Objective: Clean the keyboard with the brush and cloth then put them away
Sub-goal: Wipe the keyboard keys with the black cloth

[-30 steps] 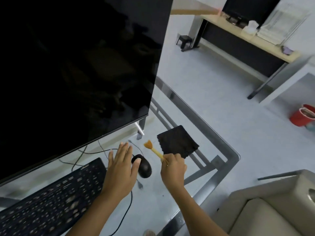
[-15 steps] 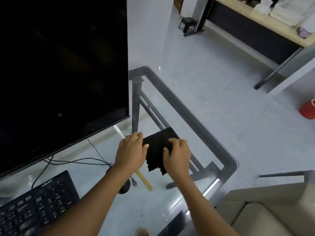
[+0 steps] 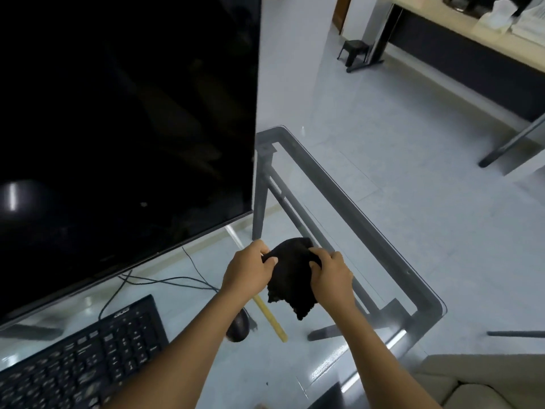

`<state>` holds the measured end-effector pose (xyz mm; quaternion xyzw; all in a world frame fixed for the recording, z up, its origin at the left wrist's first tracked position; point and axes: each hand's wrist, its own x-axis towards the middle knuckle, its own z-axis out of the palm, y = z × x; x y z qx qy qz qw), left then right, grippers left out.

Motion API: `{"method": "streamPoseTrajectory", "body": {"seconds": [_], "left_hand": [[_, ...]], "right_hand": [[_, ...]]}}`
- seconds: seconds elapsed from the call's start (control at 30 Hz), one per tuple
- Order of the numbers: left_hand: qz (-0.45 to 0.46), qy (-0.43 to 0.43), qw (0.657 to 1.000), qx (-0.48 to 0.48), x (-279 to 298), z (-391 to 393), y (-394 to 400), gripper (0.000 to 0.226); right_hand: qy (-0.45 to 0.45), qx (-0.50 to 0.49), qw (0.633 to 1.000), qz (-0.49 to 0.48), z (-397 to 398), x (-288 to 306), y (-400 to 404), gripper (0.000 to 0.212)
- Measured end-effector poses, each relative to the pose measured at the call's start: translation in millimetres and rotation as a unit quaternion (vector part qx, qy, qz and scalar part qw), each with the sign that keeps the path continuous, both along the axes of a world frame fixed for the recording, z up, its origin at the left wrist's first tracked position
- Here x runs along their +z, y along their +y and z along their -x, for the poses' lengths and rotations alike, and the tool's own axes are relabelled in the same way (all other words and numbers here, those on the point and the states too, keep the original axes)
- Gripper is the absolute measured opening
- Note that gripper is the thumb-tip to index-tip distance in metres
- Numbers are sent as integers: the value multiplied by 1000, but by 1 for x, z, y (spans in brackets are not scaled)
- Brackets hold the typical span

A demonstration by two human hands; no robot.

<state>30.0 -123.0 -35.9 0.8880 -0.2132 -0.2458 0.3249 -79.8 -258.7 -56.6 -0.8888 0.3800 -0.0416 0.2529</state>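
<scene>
A black cloth [image 3: 290,276] hangs bunched above the glass desk, held between both hands. My left hand [image 3: 249,271] pinches its left edge and my right hand [image 3: 330,276] grips its right side. The yellow-handled brush [image 3: 271,318] lies on the glass below my left wrist, its bristle end hidden under the hand. The black keyboard [image 3: 88,358] sits at the lower left, apart from both hands.
A large dark monitor [image 3: 118,128] fills the upper left, with cables [image 3: 165,280] trailing beneath it. A black mouse [image 3: 238,327] lies beside my left forearm. The glass desk's grey frame [image 3: 354,208] runs to the right; a beige sofa [image 3: 477,385] is at the lower right.
My right hand laid the brush on the glass. Both hands then took up the flat cloth and lifted it, and it is now bunched between them.
</scene>
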Motion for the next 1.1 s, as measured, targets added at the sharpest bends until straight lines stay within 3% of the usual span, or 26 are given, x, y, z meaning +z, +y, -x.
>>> {"method": "streamPoseTrajectory", "body": {"seconds": [0.3,0.57,0.7,0.9,1.03,1.1], "left_hand": [[16,-6,987,163,49,-10,169,14],[33,27,969,243,54,6,357,15],[32,46,958,280,35,18,422,12],[-14,-33,965,260,3,27,477,9],[-5,-189,942,277,-20,31,511,14],[1,-240,924,299,-30,29,531,21]], "right_hand": [[-68,172,982,-27,-32,56,141,33],[-7,310,949,-54,-51,65,303,34],[23,333,940,-72,-52,52,365,33],[47,335,940,-36,-49,20,416,30],[-29,333,934,126,-44,1,428,40],[-74,387,909,134,-43,0,442,40]]}}
